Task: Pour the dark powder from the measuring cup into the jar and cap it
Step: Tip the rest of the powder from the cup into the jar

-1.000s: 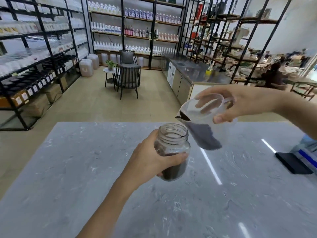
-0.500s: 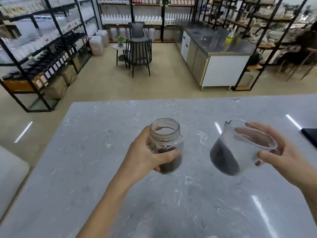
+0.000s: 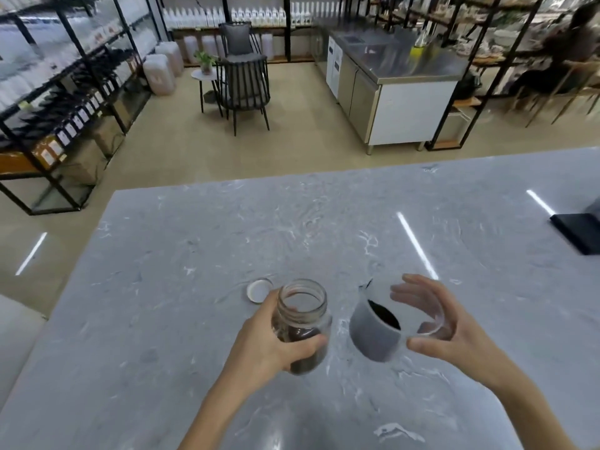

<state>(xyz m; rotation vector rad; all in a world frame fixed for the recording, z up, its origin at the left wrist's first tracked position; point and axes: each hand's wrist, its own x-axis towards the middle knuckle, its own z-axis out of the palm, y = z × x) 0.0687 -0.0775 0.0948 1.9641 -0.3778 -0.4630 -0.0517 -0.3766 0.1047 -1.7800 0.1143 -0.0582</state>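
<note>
Head view: left hand [image 3: 269, 344] clamped round the jar [image 3: 303, 323], right hand [image 3: 451, 329] gripping the measuring cup [image 3: 376, 332]; white cap [image 3: 258, 290] just behind on the worktop [image 3: 194, 271], black pad [image 3: 581, 230] far right.

Measuring cup [image 3: 386, 329], a second ago tipped over jar [image 3: 302, 323] mouth, now lowered beside it, apart. Right hand [image 3: 454, 329] no longer high above table [image 3: 194, 254]; now level with left hand [image 3: 272, 339]. Both hands nearer lower edge of view. White cap [image 3: 258, 291], previously out of view, now visible on table behind jar. Powder [image 3: 384, 315] settled against cup's near wall.
</note>
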